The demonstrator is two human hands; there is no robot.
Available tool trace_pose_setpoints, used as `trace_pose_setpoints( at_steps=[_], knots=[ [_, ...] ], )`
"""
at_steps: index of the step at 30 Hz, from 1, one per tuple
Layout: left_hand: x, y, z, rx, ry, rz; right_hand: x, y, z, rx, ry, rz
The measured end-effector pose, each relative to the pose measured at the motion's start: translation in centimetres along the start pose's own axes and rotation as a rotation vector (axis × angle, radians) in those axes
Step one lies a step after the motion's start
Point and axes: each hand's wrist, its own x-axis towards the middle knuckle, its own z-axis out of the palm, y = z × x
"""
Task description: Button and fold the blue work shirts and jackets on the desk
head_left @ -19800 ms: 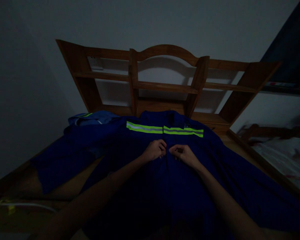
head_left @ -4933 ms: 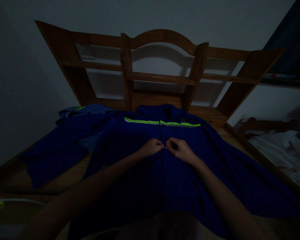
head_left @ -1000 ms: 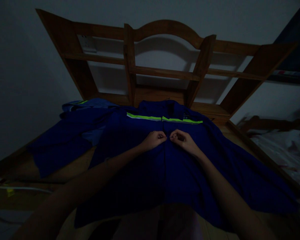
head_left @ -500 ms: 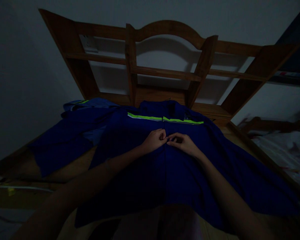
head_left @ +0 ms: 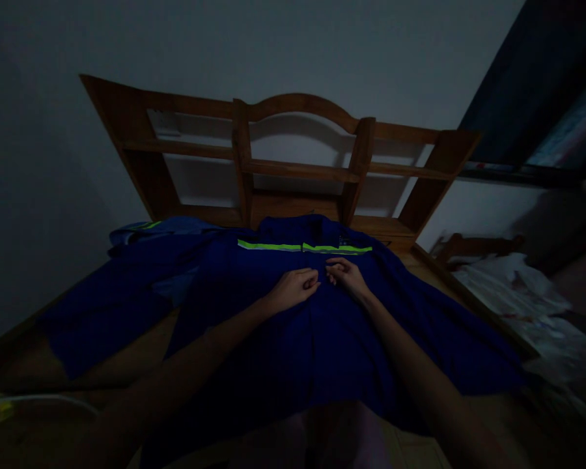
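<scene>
A dark blue work jacket (head_left: 273, 352) lies spread front up, its collar away from me. A yellow-green and silver reflective strip (head_left: 273, 246) crosses its chest on both sides of the front opening. My left hand (head_left: 292, 290) rests by that opening below the strip, fingers curled and thumb against them. Just right of it, my right hand (head_left: 346, 277) is curled too, its fingertips drawn together over the jacket front. A small gap separates the hands. Dim light hides whether cloth or a fastener is between the fingers.
Behind the jacket stands a wooden shelf unit (head_left: 241, 163) against the wall. A lighter blue garment part (head_left: 176, 226) lies at the left sleeve. White plastic bags (head_left: 517, 280) are at the right beyond the wooden edge. A pale cable (head_left: 43, 398) runs at lower left.
My hands, which met at the front opening, have come apart, the right one lifting away with its fingers more curled. The camera view has shifted up and right.
</scene>
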Motion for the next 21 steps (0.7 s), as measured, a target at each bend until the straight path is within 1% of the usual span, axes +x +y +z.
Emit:
trace_pose_setpoints(
  at_steps=[4, 6, 7, 9, 11, 14, 15, 17, 19, 21],
  knots=[
    [-0.7, 1.8, -0.6, 0.080, -0.019, 0.000, -0.1, -0.6, 0.3, -0.069, -0.010, -0.011],
    [-2.1, 3.3, -1.0, 0.086, -0.030, -0.022, -1.1, -1.7, 0.7, -0.088, -0.013, -0.024],
    [-3.1, 4.1, -1.2, 0.082, -0.039, -0.038, -2.0, -2.6, 1.0, -0.120, -0.006, -0.052],
    [-5.6, 5.4, -1.4, 0.066, -0.065, -0.072, -4.8, -4.6, 1.6, -0.239, 0.012, -0.156],
    [-8.0, 6.3, -1.5, 0.027, -0.093, -0.108, -8.4, -6.9, 2.3, -0.385, -0.001, -0.276],
    [-10.5, 6.3, -1.3, -0.098, -0.102, -0.169, -13.6, -9.3, 3.4, -0.485, -0.088, -0.314],
    [-10.9, 6.1, -1.2, -0.150, -0.096, -0.183, -14.8, -9.6, 3.7, -0.507, -0.099, -0.309],
    [-11.1, 5.6, -1.1, -0.238, -0.085, -0.201, -16.3, -9.5, 4.0, -0.542, -0.094, -0.287],
    [-10.9, 5.4, -0.8, -0.273, -0.083, -0.219, -16.8, -8.7, 4.1, -0.553, -0.088, -0.257],
    [-10.7, 5.5, -0.5, -0.250, -0.069, -0.247, -16.6, -7.7, 3.9, -0.546, -0.101, -0.227]
  ],
)
